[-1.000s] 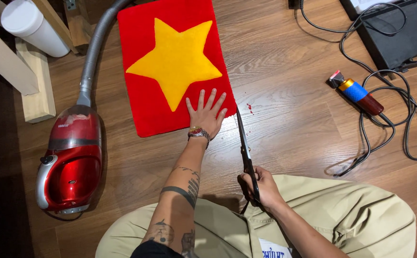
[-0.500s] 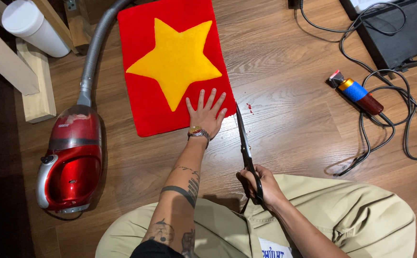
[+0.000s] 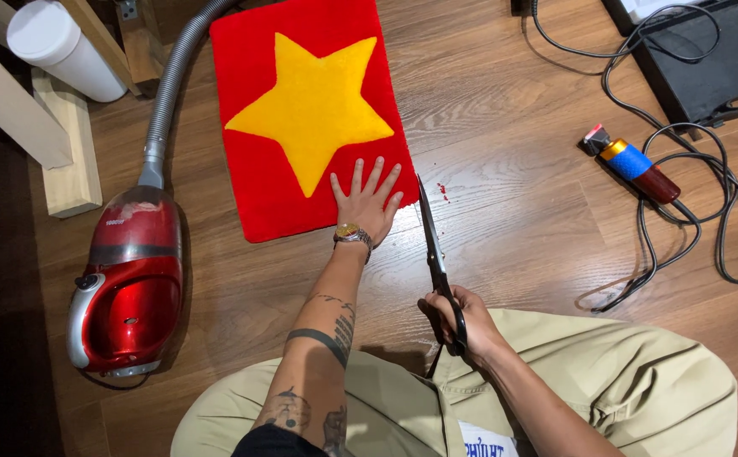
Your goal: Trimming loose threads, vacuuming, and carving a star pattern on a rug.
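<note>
A red tufted rug (image 3: 259, 178) with a yellow star (image 3: 314, 106) lies on the wooden floor. My left hand (image 3: 366, 203) rests flat with fingers spread on the rug's near right corner; a watch is on that wrist. My right hand (image 3: 458, 320) grips the handles of long black scissors (image 3: 432, 250). Their closed blades point away from me, with the tip beside the rug's right edge. I sit cross-legged in khaki trousers (image 3: 631, 381).
A red vacuum cleaner (image 3: 128, 279) with a grey hose (image 3: 170, 85) lies left of the rug. A blue and red corded tool (image 3: 636, 165) and tangled black cables (image 3: 699, 211) lie at the right. Wooden blocks (image 3: 64, 144) and a white cylinder (image 3: 64, 51) stand at top left.
My right hand and the scissors have shifted slightly toward the rug's edge. My left hand stays flat on the rug.
</note>
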